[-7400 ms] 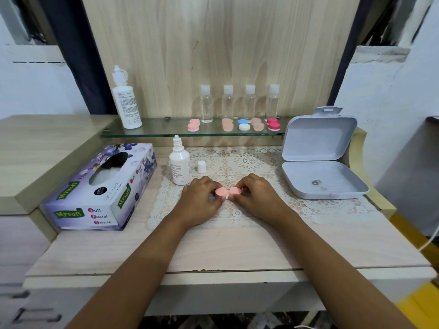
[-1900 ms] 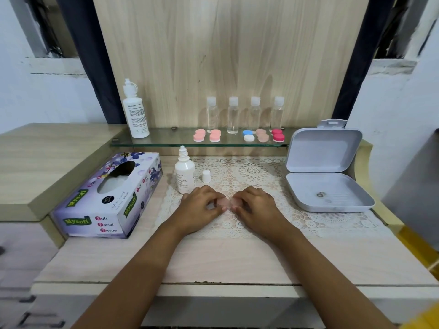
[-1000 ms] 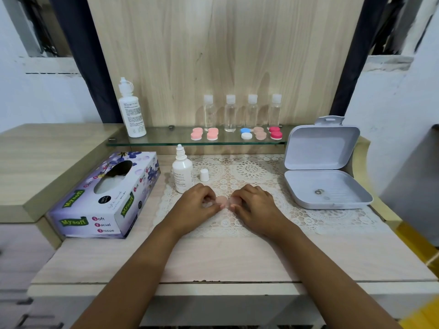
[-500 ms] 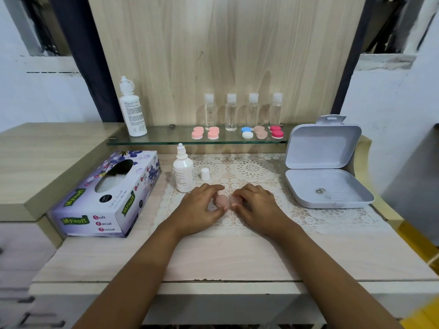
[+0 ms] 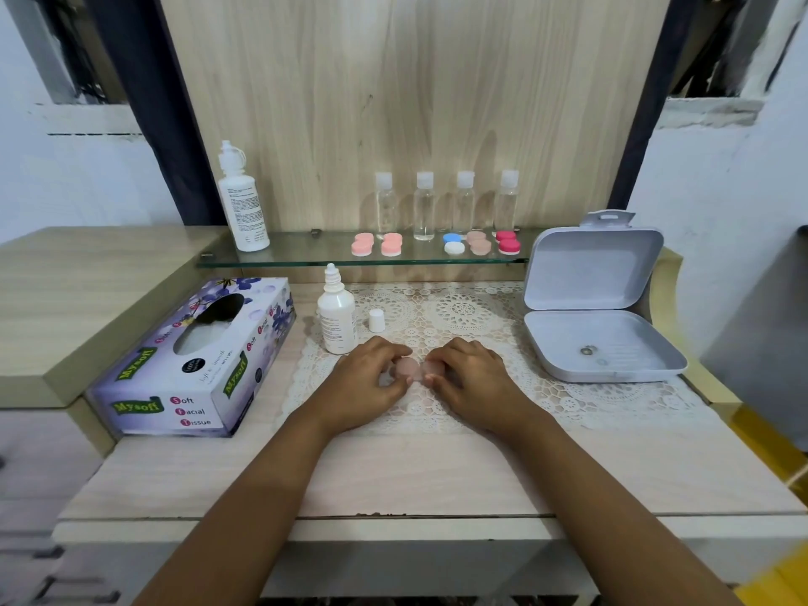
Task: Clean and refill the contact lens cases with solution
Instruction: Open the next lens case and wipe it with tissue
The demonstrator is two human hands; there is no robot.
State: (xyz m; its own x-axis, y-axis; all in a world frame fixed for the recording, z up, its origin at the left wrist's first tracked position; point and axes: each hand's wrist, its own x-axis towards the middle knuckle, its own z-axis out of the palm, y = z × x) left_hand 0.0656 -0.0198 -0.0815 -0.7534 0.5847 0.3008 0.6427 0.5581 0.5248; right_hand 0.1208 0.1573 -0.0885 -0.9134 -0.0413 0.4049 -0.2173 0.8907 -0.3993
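A pale pink lens case [image 5: 414, 370] lies on the lace mat [image 5: 472, 317] at the middle of the wooden desk [image 5: 393, 474], its two round matte caps side by side. The left hand [image 5: 367, 382] curls its fingers around the left cap and the right hand [image 5: 470, 380] pinches the right cap, both hands resting on the mat. Just behind the left hand stands a small white plastic bottle [image 5: 336, 317] with a bare nozzle, its little cap [image 5: 376, 320] beside it. A grey hinged plastic box [image 5: 599, 299] sits open at the right, a glossy cardboard tissue box [image 5: 196, 360] at the left. On the glass shelf [image 5: 306, 255] rest more round cases [image 5: 437, 244], four clear bottles [image 5: 444, 205] and a tall white bottle [image 5: 242, 203]
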